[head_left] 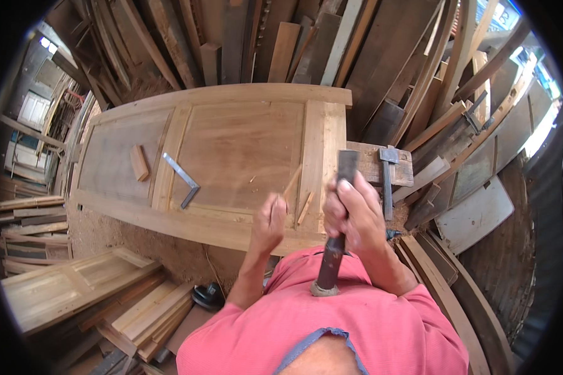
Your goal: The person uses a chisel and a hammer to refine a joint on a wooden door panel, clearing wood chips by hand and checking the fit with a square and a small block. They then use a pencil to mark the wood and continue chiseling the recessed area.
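Note:
My right hand point(360, 209) is closed around a chisel point(347, 164). Its flat metal blade points up and away, while the dark handle runs down toward my chest. My left hand point(270, 222) is closed too, above the near edge of a wooden panel door point(244, 228). A thin wooden strip point(293, 180) slants up from its fingers and seems pinched there. Another short strip point(305, 207) lies on the door between the hands. Farther left on the door are a try square point(182, 180) and a small reddish-brown wooden block point(139, 164).
To the right, a hammer point(387, 178) rests on a worn wooden bench end point(404, 166). Boards point(284, 51) lean along the back. A second panelled door point(75, 284) and stacked timber point(153, 319) lie at the lower left, near a dark power tool point(207, 296). Long planks point(447, 306) stand at my right.

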Demonstrator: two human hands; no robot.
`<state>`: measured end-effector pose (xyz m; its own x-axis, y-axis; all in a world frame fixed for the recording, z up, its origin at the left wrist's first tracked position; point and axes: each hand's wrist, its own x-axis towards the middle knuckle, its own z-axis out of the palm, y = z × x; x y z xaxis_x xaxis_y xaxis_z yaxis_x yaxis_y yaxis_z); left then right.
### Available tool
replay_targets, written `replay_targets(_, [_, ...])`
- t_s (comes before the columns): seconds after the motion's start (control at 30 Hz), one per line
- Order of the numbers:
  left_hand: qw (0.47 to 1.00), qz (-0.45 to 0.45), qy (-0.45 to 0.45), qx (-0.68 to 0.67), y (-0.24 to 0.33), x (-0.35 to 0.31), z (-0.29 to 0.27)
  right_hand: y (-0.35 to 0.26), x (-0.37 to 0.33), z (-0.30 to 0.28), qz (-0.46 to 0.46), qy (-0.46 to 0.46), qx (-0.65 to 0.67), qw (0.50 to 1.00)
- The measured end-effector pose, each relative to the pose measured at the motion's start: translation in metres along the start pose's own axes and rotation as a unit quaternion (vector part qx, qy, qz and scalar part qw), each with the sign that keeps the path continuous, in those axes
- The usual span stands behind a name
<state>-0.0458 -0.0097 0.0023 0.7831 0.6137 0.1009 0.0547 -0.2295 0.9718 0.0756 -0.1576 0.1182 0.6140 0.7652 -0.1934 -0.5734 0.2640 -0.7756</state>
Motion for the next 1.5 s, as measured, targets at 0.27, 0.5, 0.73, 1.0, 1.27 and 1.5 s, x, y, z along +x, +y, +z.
replay_targets(0.27, [0.99, 0.142, -0.012, -0.015, 0.035, 0.069, -0.006, 0.038, 0.029, 0.02, 0.139, -0.088, 0.088, 0.982])
replay_targets(0.5, [0.977, 0.182, -0.062, 0.097, 0.035, 0.03, -0.005, 0.024, 0.013, 0.009, 0.103, 0.021, 0.06, 0.993])
replay_targets(0.73, [0.937, -0.087, -0.04, -0.337, -0.01, 0.02, -0.014, 0.025, 0.012, 0.006, 0.087, 0.008, 0.05, 0.995])
replay_targets(1.0, [0.948, -0.019, -0.146, -0.281, 0.024, 0.071, -0.006, 0.047, 0.029, 0.01, 0.179, -0.119, 0.093, 0.972])
replay_targets(1.27, [0.959, -0.041, -0.103, -0.263, 0.036, 0.044, 0.011, 0.038, 0.016, 0.007, 0.094, -0.052, 0.029, 0.994])
replay_targets(1.5, [0.954, -0.178, -0.105, -0.219, -0.029, -0.039, 0.0, -0.005, -0.014, 0.001, -0.099, -0.02, 0.04, 0.994])
